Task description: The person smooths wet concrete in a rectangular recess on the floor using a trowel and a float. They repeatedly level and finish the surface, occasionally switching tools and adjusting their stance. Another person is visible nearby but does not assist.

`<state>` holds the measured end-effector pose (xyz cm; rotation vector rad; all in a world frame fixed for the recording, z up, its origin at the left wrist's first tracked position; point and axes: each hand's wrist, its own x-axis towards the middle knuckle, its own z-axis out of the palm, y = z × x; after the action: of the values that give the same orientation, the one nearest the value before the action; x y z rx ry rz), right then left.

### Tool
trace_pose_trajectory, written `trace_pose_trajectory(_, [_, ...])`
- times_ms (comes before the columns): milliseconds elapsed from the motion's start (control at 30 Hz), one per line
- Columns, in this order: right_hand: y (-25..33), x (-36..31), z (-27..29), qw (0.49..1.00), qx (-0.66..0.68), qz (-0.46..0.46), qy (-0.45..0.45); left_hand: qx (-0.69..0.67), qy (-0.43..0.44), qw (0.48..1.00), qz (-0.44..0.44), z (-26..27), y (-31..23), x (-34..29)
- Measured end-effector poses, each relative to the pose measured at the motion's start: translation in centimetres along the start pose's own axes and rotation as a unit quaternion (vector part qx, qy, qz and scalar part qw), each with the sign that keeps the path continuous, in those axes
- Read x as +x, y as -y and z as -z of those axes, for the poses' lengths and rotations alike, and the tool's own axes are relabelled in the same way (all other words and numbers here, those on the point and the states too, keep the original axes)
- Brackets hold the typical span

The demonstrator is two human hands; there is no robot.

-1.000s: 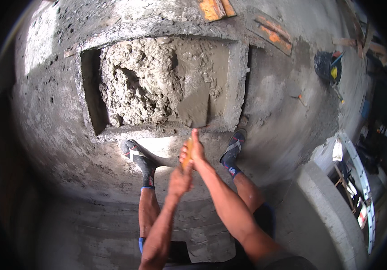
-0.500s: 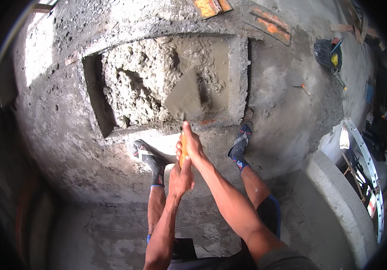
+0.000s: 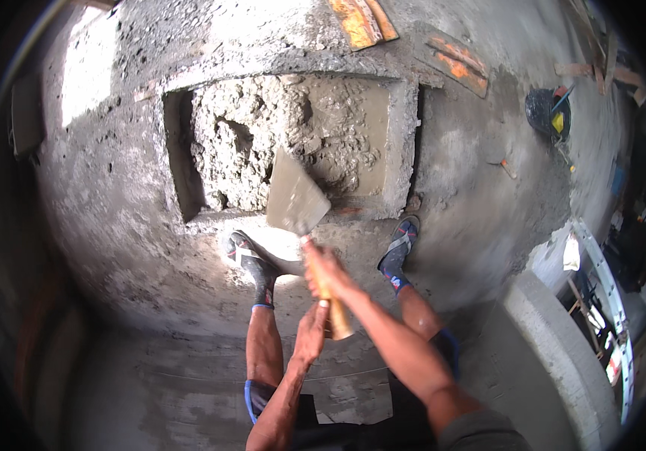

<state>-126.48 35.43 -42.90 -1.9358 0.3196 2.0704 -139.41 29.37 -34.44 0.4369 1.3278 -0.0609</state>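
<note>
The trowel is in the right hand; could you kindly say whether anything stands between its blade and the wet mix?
Nothing visible does: in the head view the trowel blade overlaps the wet mix at its tip and the frame's near rim at its wide end. Whether it touches either, I cannot tell.

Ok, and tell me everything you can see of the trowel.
The trowel has a flat, roughly triangular grey blade narrowing to a tip pointing forward and slightly left, and a yellowish, wooden-looking handle. The right hand grips the handle nearer the blade; the left hand is at its lower part. The blade overlaps the rectangular trough's near edge and some wet grey mix in view; whether it touches either is unclear.
</note>
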Motion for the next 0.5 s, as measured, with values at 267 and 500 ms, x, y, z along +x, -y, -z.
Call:
trace_pose_trajectory(267, [12.4,4.8,9.8,0.726,-0.616,0.283,-0.117,0.189,0.071,0.978,-0.052,-1.9,-3.2,3.5])
trace_pose_trajectory(500, [14.7,9.5,15.1,0.629,-0.734,0.208,-0.150,0.215,0.023,0.970,-0.111,-0.5,-4.0,4.9])
